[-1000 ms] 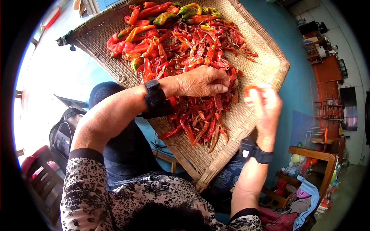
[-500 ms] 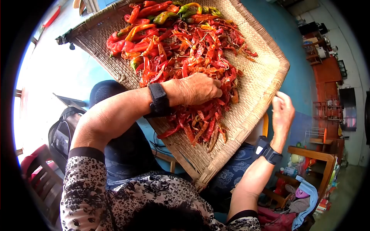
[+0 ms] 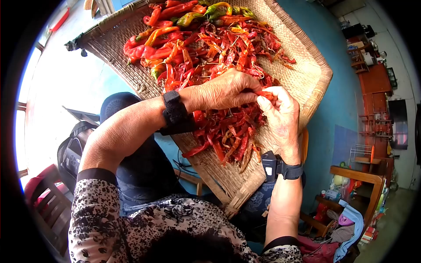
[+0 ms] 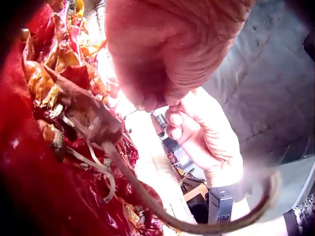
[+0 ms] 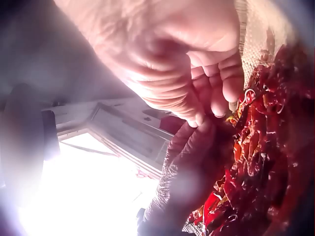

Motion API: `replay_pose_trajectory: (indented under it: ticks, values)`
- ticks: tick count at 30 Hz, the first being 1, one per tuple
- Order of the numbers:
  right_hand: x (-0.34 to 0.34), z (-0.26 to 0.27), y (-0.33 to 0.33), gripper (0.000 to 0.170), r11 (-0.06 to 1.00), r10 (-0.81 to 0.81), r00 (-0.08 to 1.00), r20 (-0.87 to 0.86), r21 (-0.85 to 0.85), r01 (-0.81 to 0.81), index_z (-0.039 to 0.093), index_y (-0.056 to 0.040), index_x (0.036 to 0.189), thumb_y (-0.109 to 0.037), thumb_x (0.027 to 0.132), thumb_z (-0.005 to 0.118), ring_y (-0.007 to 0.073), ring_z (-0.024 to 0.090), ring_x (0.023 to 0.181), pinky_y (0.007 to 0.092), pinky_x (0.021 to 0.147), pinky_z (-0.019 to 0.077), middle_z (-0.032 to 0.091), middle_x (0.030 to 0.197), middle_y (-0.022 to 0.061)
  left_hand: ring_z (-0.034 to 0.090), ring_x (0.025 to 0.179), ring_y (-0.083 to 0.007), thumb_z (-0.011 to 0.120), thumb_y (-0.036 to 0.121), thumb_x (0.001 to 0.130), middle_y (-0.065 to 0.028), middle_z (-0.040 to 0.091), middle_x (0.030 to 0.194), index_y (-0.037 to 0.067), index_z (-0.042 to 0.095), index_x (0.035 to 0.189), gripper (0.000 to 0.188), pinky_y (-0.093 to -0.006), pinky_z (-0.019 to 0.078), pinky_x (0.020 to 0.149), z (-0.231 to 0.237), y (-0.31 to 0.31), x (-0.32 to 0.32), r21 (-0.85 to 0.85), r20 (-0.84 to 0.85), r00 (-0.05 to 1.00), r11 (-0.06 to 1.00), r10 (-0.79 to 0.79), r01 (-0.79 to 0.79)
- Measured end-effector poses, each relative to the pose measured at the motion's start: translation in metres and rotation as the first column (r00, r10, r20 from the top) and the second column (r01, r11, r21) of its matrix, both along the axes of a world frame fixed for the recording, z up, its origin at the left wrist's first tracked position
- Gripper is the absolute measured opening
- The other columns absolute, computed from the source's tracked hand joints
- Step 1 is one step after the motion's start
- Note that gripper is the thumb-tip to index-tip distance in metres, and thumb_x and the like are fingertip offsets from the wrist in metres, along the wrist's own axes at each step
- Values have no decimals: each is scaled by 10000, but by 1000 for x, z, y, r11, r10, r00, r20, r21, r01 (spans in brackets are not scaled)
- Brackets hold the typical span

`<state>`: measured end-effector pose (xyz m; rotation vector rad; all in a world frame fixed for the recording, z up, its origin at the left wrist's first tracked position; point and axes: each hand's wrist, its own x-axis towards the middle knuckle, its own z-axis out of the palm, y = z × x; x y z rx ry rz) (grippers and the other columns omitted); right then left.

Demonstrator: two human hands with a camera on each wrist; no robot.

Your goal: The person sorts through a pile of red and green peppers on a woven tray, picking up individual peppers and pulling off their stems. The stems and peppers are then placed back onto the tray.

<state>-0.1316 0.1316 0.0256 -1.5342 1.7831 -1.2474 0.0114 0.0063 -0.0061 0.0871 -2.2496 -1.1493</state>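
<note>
The person's left hand (image 3: 226,90) and right hand (image 3: 284,120) meet above the right part of a woven tray (image 3: 307,72), and between their fingertips is a small red pepper (image 3: 265,94). The right hand pinches this pepper with its thumb and fingers, and the left hand, with bent fingers, grasps it at its left end; neither hand is released. How much of the pepper is covered by the fingers, I cannot tell.

Under the left hand and around it lies a pile of wrinkled red peppers (image 3: 232,140), which reaches from the near part of the tray toward the far right. On the far left side of the tray are smoother, shinier red peppers (image 3: 164,53), and at the far edge lie some green peppers (image 3: 189,19) among red ones. In the left wrist view, a long curved stalk (image 4: 147,197) passes in front of the pile, close to the camera.

Each wrist wears a black band, the left band (image 3: 174,107) and the right band (image 3: 291,171). At the left there is a dark bag (image 3: 72,151), with a wooden chair (image 3: 50,204) nearer; at the near right, a light blue cloth (image 3: 351,223) hangs over other things
</note>
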Motion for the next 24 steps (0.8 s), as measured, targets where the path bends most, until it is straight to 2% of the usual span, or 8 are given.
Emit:
replay_pose_trajectory:
  ticks: [3, 5, 9, 11, 14, 21, 23, 24]
  values:
    - [-5, 3, 3, 72, 998, -58, 998, 10, -12, 59, 603, -21, 942, -52, 883, 631, 60, 559, 688, 218, 616, 466, 622, 786, 8, 628, 864, -293, 625, 157, 889, -135, 633, 909, 24, 630, 979, 160, -377, 507, 737, 2, -4, 3, -11, 28, 1000, 1000, 13, -13]
    - [-14, 7, 6, 94, 993, -114, 993, -5, -41, 114, 593, -11, 944, -89, 898, 616, 75, 569, 684, 223, 617, 471, 624, 797, 28, 605, 904, -308, 633, 132, 866, -130, 603, 953, 34, 604, 1010, 177, -396, 499, 759, 0, -12, 2, -249, -59, 979, 947, 194, -203]
    - [-18, 13, 10, 102, 988, -151, 985, 82, -19, 153, 575, -3, 936, -95, 901, 602, 104, 596, 642, 234, 597, 485, 613, 775, 41, 541, 1010, -311, 660, 137, 818, -114, 572, 973, 43, 563, 1093, 307, -410, 477, 824, -3, -15, 5, -432, 107, 924, 854, 368, -290]
    - [-15, 13, 10, 102, 995, -88, 992, 85, 45, 85, 563, 0, 943, -83, 898, 602, 100, 593, 625, 233, 574, 482, 610, 770, 42, 522, 1024, -288, 665, 141, 802, -91, 575, 956, 41, 562, 1089, 321, -396, 479, 824, -20, -17, 3, -507, 131, 905, 812, 404, -289]
    - [-9, 11, 10, 103, 999, -28, 998, 61, 37, 26, 564, -7, 962, -60, 891, 616, 84, 594, 627, 229, 577, 487, 619, 780, 37, 525, 978, -247, 680, 146, 769, -62, 586, 959, 43, 577, 1061, 326, -377, 486, 807, -35, -21, -3, -727, 215, 908, 680, 360, -98]
    - [-9, 9, 8, 95, 1000, -2, 998, -61, 14, 3, 613, -18, 959, -80, 890, 633, 88, 598, 660, 230, 613, 487, 632, 754, 27, 588, 925, -268, 648, 161, 826, -81, 615, 935, 41, 586, 1024, 240, -359, 512, 761, -8, -12, 1, -666, 406, 841, 746, 358, 4]
    - [-8, 11, 8, 92, 1000, 8, 997, -78, 17, -7, 614, -18, 951, -79, 885, 634, 109, 599, 667, 239, 609, 485, 630, 772, 37, 642, 811, -280, 629, 157, 857, -105, 644, 877, 42, 603, 992, 179, -380, 528, 696, -4, -11, 1, -392, 424, 863, 915, 272, -96]
    - [-7, 12, 8, 89, 1000, 21, 995, -95, 20, -19, 615, -19, 942, -78, 880, 634, 129, 601, 675, 248, 605, 483, 628, 791, 47, 642, 811, -280, 629, 157, 857, -105, 644, 877, 42, 603, 992, 179, -380, 528, 696, -6, -11, 1, -392, 425, 863, 915, 272, -95]
